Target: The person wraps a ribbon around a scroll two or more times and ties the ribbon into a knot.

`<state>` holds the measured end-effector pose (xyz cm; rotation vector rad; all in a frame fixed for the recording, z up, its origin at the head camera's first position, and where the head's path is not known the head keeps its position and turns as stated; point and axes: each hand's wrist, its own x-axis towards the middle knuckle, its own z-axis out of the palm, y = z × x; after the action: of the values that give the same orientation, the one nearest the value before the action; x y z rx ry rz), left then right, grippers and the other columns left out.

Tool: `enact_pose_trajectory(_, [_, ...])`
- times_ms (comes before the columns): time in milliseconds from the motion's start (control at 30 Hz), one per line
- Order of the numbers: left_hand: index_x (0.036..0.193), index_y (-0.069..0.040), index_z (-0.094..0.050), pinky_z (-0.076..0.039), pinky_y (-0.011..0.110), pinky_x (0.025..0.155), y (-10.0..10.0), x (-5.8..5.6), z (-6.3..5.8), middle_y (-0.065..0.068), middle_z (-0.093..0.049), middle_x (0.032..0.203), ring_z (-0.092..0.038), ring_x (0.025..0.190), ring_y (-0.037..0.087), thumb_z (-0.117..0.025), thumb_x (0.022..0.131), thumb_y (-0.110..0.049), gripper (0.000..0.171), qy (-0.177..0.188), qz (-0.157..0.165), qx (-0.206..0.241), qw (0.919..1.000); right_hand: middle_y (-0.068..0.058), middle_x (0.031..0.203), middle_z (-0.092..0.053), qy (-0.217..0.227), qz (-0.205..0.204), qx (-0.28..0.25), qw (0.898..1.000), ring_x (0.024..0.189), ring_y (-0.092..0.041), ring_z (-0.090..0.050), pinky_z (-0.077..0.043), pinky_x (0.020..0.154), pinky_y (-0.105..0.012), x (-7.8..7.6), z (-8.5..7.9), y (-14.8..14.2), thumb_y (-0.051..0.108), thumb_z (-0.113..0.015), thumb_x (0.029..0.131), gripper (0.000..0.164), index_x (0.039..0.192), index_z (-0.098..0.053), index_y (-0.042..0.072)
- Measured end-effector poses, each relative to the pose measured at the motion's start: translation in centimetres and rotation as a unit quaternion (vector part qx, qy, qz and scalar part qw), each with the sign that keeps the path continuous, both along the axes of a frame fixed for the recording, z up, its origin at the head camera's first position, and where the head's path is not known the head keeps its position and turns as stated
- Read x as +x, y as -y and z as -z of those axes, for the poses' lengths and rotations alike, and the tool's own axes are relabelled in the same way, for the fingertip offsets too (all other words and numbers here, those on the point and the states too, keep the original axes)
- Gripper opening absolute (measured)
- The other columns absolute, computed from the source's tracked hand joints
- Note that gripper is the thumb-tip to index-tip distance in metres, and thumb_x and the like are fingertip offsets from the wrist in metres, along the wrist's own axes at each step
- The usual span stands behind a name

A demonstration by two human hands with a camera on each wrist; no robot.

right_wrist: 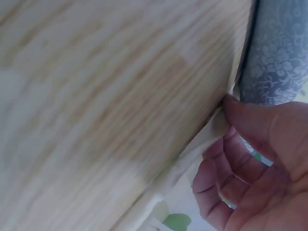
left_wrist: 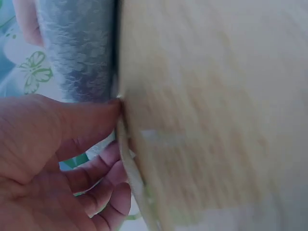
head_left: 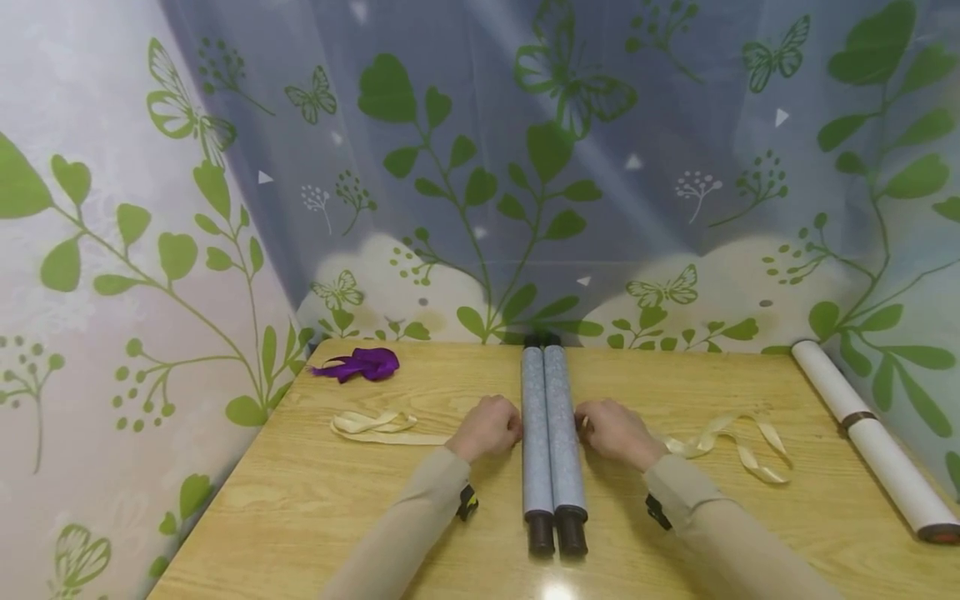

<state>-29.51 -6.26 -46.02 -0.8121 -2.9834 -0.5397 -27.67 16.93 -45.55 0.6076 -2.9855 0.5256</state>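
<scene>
purple ribbon [head_left: 367, 365] back left | white roll [head_left: 888, 464] right | butterfly-print backdrop [head_left: 465, 83]

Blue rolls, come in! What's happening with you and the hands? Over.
Left hand and right hand: each pinching cream ribbon. Blue rolls: lying side by side between them. Nothing visibly in the way; white roll at far right.

Cream ribbon [head_left: 384, 426] partly hidden by left hand [head_left: 487, 427] and right hand [head_left: 617, 432]; sleeves [head_left: 420, 517] cut off at near edge; tabletop [left_wrist: 211, 120] blurred in left wrist view.
</scene>
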Motion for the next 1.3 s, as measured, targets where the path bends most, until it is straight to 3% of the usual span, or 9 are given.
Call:
enact_pose_trajectory(133, [0.067,-0.015,-0.065,-0.046,0.032,0.064,-0.5,-0.3,0.1,0.000,-0.059,0.078,-0.054,0.079,0.020,-0.065,0.087,-0.011,0.020,-0.009,-0.015,-0.043,0.9989,-0.004,0.085,-0.071,0.005,-0.008,-0.003,1.000,0.080,-0.023,-0.066,-0.052,0.062,-0.040,-0.4,0.0,-0.1,-0.006,-0.056,0.078,0.028,0.093,-0.071,0.011])
enact_pose_trajectory(400, [0.075,-0.012,-0.057,-0.048,0.042,0.076,-1.6,-1.0,0.0,0.006,-0.060,0.090,-0.053,0.092,0.026,-0.055,0.093,-0.009,0.018,0.031,-0.050,-0.081,0.9950,-0.009,0.092,-0.071,0.054,0.002,-0.023,0.998,0.086,-0.026,-0.066,-0.054,0.069,-0.042,-1.9,0.1,-0.6,-0.003,-0.055,0.084,0.026,0.103,-0.069,0.009])
enact_pose_trajectory(500, [0.075,-0.010,-0.055,-0.050,0.046,0.079,-1.8,-1.5,0.0,0.009,-0.060,0.092,-0.054,0.096,0.029,-0.053,0.094,-0.010,0.019,0.041,-0.054,-0.078,0.9946,-0.010,0.092,-0.071,0.057,-0.003,-0.020,0.998,0.085,-0.026,-0.065,-0.053,0.069,-0.042,-2.3,0.1,-0.7,-0.002,-0.054,0.087,0.025,0.105,-0.068,0.009])
enact_pose_trajectory(533, [0.074,-0.011,-0.055,-0.050,0.045,0.077,-1.6,-2.0,0.5,0.007,-0.060,0.090,-0.054,0.095,0.030,-0.053,0.093,-0.010,0.019,0.033,-0.047,-0.069,0.9960,-0.010,0.091,-0.070,0.056,-0.010,-0.018,0.998,0.084,-0.025,-0.065,-0.053,0.069,-0.042,-2.4,0.1,-0.8,-0.002,-0.053,0.088,0.025,0.105,-0.067,0.010])
enact_pose_trajectory(733, [0.080,-0.008,-0.066,-0.050,0.038,0.083,-0.4,-2.6,0.1,0.004,-0.066,0.084,-0.061,0.086,0.024,-0.066,0.084,-0.008,0.005,0.046,0.008,-0.033,0.9984,-0.012,0.092,-0.069,0.054,-0.069,-0.018,0.996,0.081,-0.023,-0.064,-0.052,0.070,-0.039,-2.3,0.0,-1.5,0.002,-0.060,0.090,0.018,0.107,-0.063,0.004])
enact_pose_trajectory(867, [0.089,-0.006,-0.068,-0.051,0.033,0.081,0.9,-2.1,-1.2,0.004,-0.068,0.092,-0.060,0.086,0.018,-0.072,0.084,-0.008,0.007,0.094,-0.021,-0.024,0.9950,-0.008,0.088,-0.067,0.067,-0.077,-0.013,0.995,0.078,-0.019,-0.062,-0.051,0.070,-0.036,-2.1,-0.2,-2.4,0.007,-0.066,0.089,0.011,0.100,-0.063,0.004])
enact_pose_trajectory(967, [0.083,-0.008,-0.066,-0.049,0.031,0.072,1.6,-2.0,-1.5,0.003,-0.066,0.086,-0.055,0.076,0.016,-0.068,0.085,-0.004,0.005,0.104,-0.043,-0.028,0.9932,-0.005,0.087,-0.067,0.071,-0.064,0.003,0.995,0.079,-0.018,-0.062,-0.051,0.070,-0.035,-2.1,-0.1,-2.8,0.008,-0.065,0.091,0.005,0.094,-0.064,0.005])
enact_pose_trajectory(1133, [0.072,-0.011,-0.065,-0.051,0.034,0.071,1.5,-1.6,-1.5,0.004,-0.065,0.083,-0.058,0.080,0.021,-0.065,0.087,-0.006,0.017,0.044,-0.064,-0.083,0.9935,-0.008,0.088,-0.068,0.075,-0.052,0.026,0.995,0.082,-0.024,-0.064,-0.053,0.073,-0.039,-1.9,-0.3,-3.2,0.005,-0.064,0.089,0.004,0.091,-0.066,0.002])
enact_pose_trajectory(1300, [0.076,-0.012,-0.067,-0.057,0.042,0.064,0.7,-1.0,-1.1,0.008,-0.070,0.086,-0.067,0.082,0.027,-0.063,0.091,-0.010,0.016,-0.039,-0.091,-0.144,0.9847,-0.009,0.087,-0.070,0.026,-0.016,0.054,0.998,0.078,-0.024,-0.064,-0.053,0.066,-0.038,-1.5,-0.7,-3.6,0.003,-0.064,0.085,0.005,0.086,-0.069,0.004])
